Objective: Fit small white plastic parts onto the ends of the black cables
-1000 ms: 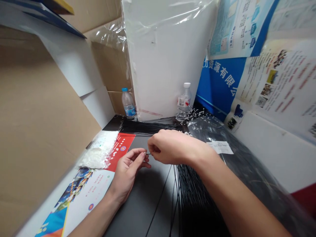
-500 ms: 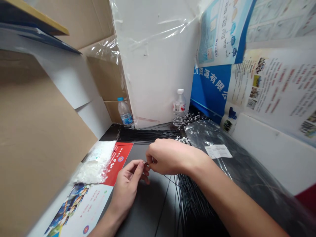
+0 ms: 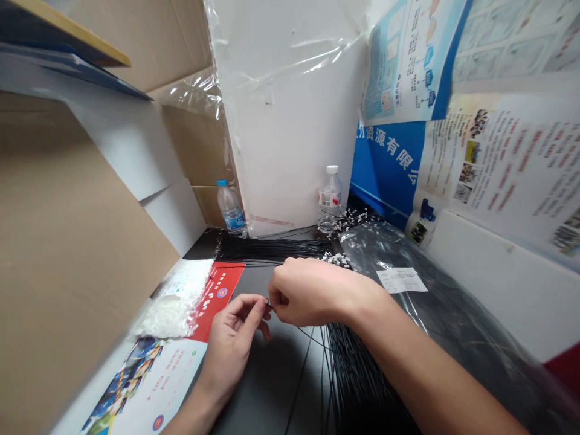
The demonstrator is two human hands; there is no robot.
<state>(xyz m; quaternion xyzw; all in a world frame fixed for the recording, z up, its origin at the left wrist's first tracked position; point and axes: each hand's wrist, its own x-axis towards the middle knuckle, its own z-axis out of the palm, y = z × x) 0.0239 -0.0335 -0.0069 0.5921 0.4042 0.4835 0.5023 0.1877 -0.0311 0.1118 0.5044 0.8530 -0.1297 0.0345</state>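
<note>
A thin black wire (image 3: 312, 336) runs out below my right hand (image 3: 301, 293), whose fingers are closed in a pinch on it near one end. That end meets the fingertips of my left hand (image 3: 233, 329), where thumb and forefinger are pressed together on it and the other fingers curl loosely. Whatever small piece may sit on the wire's tip is hidden by the left thumb. Under my right forearm lies a thick bundle of black wires (image 3: 353, 362). Small white connector ends (image 3: 336, 259) show just beyond my right wrist.
Another bundle of black wires (image 3: 276, 248) lies across the back. A bag of small white pieces (image 3: 174, 302) rests on red and white printed sheets at left. Two plastic bottles (image 3: 231, 208) (image 3: 330, 196) stand behind. A clear plastic bag (image 3: 446, 338) covers the right side; cardboard (image 3: 81, 260) rises at left.
My fingertips have drawn very slightly apart, and a short dark stretch of wire shows between them. The small light piece seen there earlier is no longer visible. Both hands otherwise stay in place.
</note>
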